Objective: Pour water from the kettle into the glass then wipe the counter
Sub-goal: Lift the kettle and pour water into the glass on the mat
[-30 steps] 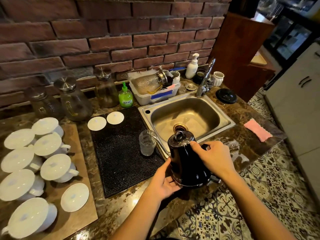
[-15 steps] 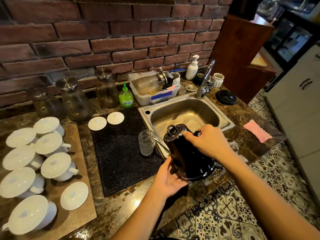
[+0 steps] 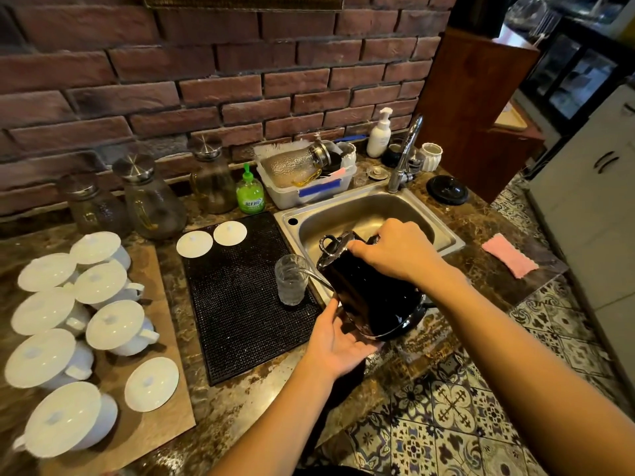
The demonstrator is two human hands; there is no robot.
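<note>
A black kettle (image 3: 369,297) with a thin curved spout is tilted to the left over the counter's front edge. Its spout tip reaches over the rim of a clear glass (image 3: 291,280), which stands on the right edge of a black mat (image 3: 237,297). My right hand (image 3: 395,250) grips the kettle's handle at the top. My left hand (image 3: 338,340) cups the kettle's lower side and base. A pink cloth (image 3: 508,255) lies on the marble counter (image 3: 488,286) to the right of the sink.
A steel sink (image 3: 364,214) with a tap (image 3: 405,156) sits behind the kettle. Several white lidded cups (image 3: 113,324) fill a wooden board on the left. Glass jars (image 3: 151,197), a green soap bottle (image 3: 250,192) and a dish tub (image 3: 305,180) line the brick wall.
The kettle went from upright to lifted and tilted left, its spout now over the glass. Both hands moved with it.
</note>
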